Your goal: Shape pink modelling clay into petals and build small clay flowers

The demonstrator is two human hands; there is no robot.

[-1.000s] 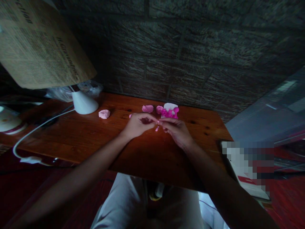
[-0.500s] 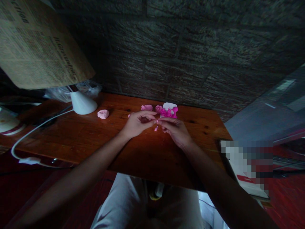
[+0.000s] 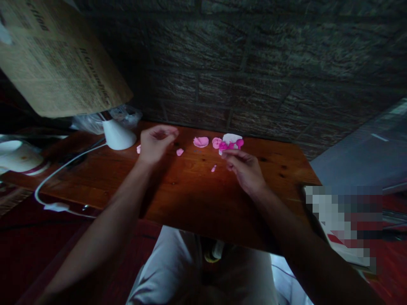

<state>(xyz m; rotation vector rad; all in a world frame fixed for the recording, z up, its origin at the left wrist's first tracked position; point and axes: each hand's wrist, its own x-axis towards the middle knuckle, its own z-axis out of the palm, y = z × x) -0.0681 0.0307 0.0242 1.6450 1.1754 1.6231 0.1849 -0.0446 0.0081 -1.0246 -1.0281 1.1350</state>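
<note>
My left hand (image 3: 156, 144) hovers over the left part of the table, thumb and fingertips brought together; whether something small is between them I cannot make out. It partly covers a pale pink lump (image 3: 138, 149). A smaller pink lump (image 3: 180, 152) lies to its right. Fingers pinched, my right hand (image 3: 244, 168) is just in front of bright pink flower-like pieces (image 3: 230, 145) on a white piece (image 3: 232, 137). What its fingertips hold is too small to see. Between the hands lie a thin pink stick-like piece (image 3: 214, 168), a pink cup-shaped piece (image 3: 201, 142) and a pink rosette (image 3: 217, 142).
A lamp with a white base (image 3: 118, 134) and newsprint shade (image 3: 73, 63) stands at the left, its white cord (image 3: 52, 180) looping over the table edge. Further left is a white cup (image 3: 20, 156). A stone-block wall (image 3: 254, 76) rises behind the wooden table (image 3: 190, 199).
My hands, which met over the middle of the table, have come apart. The left has swung left toward the lamp; the right stays near the bright pink pieces. The view has shifted slightly.
</note>
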